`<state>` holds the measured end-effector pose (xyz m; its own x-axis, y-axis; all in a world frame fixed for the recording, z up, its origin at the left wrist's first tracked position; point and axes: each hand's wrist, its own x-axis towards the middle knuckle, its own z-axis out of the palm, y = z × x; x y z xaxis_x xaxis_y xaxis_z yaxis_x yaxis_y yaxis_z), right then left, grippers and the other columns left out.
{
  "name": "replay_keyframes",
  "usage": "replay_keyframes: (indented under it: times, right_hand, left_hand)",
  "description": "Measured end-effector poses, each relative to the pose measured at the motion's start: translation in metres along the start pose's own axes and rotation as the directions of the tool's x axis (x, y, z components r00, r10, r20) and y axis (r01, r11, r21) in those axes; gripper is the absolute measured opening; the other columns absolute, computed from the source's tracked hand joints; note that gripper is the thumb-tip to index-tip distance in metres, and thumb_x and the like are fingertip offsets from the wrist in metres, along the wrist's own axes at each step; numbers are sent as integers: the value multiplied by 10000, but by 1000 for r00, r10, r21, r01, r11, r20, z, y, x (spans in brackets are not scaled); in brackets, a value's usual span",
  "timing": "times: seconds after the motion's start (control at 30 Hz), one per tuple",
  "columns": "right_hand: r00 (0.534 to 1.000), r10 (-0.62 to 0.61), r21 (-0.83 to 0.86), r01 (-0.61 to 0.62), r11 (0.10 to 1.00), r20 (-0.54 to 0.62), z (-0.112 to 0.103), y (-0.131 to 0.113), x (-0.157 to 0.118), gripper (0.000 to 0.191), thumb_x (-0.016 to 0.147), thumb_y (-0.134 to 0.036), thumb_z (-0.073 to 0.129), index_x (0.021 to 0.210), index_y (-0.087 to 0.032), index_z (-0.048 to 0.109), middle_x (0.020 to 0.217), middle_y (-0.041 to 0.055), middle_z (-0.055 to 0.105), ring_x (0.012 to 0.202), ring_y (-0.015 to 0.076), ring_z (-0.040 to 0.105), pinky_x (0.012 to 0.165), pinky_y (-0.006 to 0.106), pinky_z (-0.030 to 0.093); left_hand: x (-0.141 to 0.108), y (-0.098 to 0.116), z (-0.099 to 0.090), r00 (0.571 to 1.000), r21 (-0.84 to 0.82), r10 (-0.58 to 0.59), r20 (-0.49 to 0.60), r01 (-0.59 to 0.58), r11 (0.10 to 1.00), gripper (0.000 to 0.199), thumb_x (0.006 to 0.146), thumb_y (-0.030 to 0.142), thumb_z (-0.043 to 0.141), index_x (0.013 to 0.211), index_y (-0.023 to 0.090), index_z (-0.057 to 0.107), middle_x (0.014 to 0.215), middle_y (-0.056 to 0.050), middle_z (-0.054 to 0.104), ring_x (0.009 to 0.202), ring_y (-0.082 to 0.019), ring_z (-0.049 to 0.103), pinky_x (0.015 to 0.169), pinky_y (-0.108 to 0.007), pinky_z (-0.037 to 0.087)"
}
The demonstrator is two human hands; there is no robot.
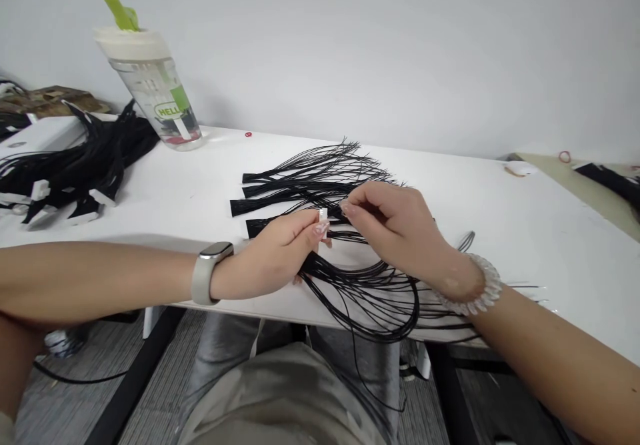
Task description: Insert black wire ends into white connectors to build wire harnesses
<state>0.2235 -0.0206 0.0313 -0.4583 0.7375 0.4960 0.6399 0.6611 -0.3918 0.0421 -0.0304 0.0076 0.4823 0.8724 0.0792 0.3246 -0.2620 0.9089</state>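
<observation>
A small white connector point(323, 222) is pinched between the thumb and fingers of my left hand point(280, 251), near the middle of the table. Below that hand a bundle of long black wires point(365, 291) loops out to the right and hangs partly over the front edge. My right hand point(395, 225) is just right of the connector, thumb and index fingertips pressed together; anything between them is too small to make out. Several black wire bundles point(285, 191) with dark sleeved left ends lie behind both hands, their loose ends fanned to the right.
On the white table point(200, 198) a clear bottle point(155, 91) stands at the back left. Beside it lies a pile of black cables point(95, 158) with white connectors. A white roll point(521, 169) and another black bundle point(610, 181) are at the right.
</observation>
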Motion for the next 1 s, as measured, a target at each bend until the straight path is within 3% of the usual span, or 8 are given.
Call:
replay_keyframes:
  times: [0.23,0.5,0.67,0.83,1.0]
  right_hand:
    - [974,-176,-114,192,975,142,-1,3,-3,148,838,-145,390,792,-141,530,729,22,564,643,94,477,577,208,344]
    - [975,-222,-365,212,906,15,7,2,-9,160,808,-131,413,736,-156,553,649,14,613,579,103,518,511,213,310]
    - [963,-269,-385,244,890,-13,13,4,-11,180,749,-59,417,732,-164,562,620,-6,623,524,91,498,484,212,289]
    - [956,-289,-352,256,900,-43,13,3,-10,172,765,-70,418,743,-158,564,623,-4,623,549,92,513,509,208,331]
    - [973,-219,-332,230,915,72,9,13,-2,102,822,-155,448,828,-152,550,742,28,610,675,122,535,592,229,391]
  left_hand:
    - [-2,2,0,1000,33,-25,16,24,999,306,872,384,331,655,183,410,522,56,379,360,-60,414,333,-173,349]
    - [-2,1,2,1000,132,0,0,0,991,316,877,380,315,645,184,403,519,50,401,408,-74,407,392,-194,347]
    - [-3,3,1,997,240,80,-13,-75,968,314,874,359,327,630,181,413,556,31,430,507,-96,415,464,-210,353]
    - [-2,1,1,997,205,77,12,-78,976,317,875,364,324,635,179,416,578,29,463,482,-89,429,449,-206,366]
    - [1,0,0,1000,17,-18,9,17,1000,329,867,426,321,702,174,452,603,35,445,388,-58,420,361,-187,372]
